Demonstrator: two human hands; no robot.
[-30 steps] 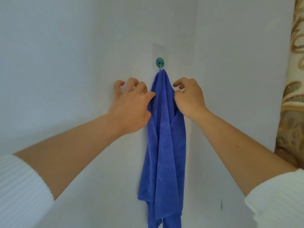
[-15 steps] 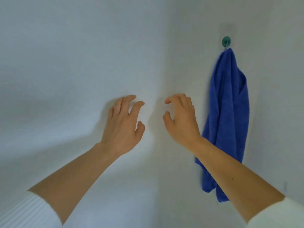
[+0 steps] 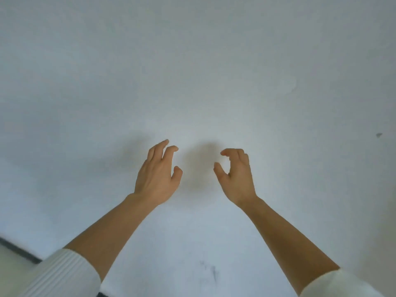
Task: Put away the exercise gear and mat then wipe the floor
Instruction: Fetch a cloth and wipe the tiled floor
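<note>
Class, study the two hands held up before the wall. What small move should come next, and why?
Probably lower both hands and turn away from the wall. The left hand and the right hand are loosely curled and hold nothing, and only wall shows ahead, so there is nothing here to grasp.

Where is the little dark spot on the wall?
In the head view, the dark spot sits far right on the white wall, higher than and well right of the right hand.
</note>
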